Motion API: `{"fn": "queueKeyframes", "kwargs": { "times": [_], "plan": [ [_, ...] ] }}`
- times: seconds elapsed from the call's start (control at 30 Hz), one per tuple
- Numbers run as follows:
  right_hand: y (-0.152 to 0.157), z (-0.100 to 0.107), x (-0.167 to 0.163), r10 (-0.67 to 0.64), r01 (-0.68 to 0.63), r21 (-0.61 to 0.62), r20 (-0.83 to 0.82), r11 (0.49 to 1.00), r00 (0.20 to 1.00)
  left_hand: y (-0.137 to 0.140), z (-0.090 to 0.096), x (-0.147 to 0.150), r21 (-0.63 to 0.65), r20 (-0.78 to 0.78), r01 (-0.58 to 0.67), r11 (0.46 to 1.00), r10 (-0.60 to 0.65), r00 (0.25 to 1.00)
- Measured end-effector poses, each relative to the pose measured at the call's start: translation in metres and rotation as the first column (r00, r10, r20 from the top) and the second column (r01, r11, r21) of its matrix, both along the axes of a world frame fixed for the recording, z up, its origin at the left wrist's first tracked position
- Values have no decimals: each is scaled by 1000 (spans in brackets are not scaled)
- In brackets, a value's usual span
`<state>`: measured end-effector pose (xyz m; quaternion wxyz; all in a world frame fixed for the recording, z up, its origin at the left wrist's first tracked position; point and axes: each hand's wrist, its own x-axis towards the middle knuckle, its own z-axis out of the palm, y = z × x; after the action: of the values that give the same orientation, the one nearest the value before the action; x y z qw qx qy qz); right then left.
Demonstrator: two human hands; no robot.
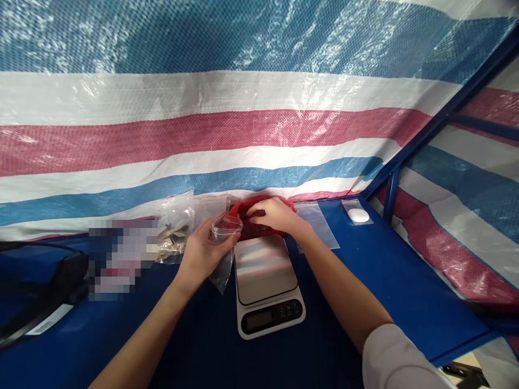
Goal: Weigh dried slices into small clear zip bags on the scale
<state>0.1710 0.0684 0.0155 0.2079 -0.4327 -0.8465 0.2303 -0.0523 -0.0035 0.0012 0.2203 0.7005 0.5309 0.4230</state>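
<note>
My left hand (205, 246) is closed round a clear zip bag (222, 273), holding its mouth apart near the top. The lower part of this bag hangs beside the left edge of a kitchen scale (265, 270). Behind the scale lies a red plastic bag (290, 204), opened toward me, with dark contents that I cannot make out. My right hand (273, 213) reaches into it, fingers bent down and together. Its fingertips are partly hidden, so what they pinch does not show. Nothing rests on the scale's shiny plate, and its display looks dark.
Left of my hands stands a clear bag of brownish pieces (174, 240), beside a blurred-out patch. A flat clear bag (318, 224) lies to the right, and farther off a white rounded object (358, 216) sits on another small bag. Striped sheeting (227, 129) walls the blue table (385, 270).
</note>
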Motion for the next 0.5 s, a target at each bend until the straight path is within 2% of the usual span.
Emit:
{"fn": "queueKeyframes", "kwargs": {
  "times": [0.13, 0.27, 0.4, 0.5],
  "plan": [
    [3, -10, -18, -50, 49, 10, 142, 999, 989, 1, 1, -1, -21, 18, 3, 1000, -3, 1000],
    [2, -10, -34, -86, 72, 67, 236, 995, 968, 2, 0, -4, -28, 25, -18, 999, 19, 1000],
    [1, -7, -41, -75, 49, 108, 254, 993, 964, 3, 2, -8, -33, 26, -35, 999, 36, 999],
    [1, -6, -43, -34, 10, 89, 267, 996, 963, 3, 4, -9, -28, 33, -35, 999, 35, 999]
  ]
}}
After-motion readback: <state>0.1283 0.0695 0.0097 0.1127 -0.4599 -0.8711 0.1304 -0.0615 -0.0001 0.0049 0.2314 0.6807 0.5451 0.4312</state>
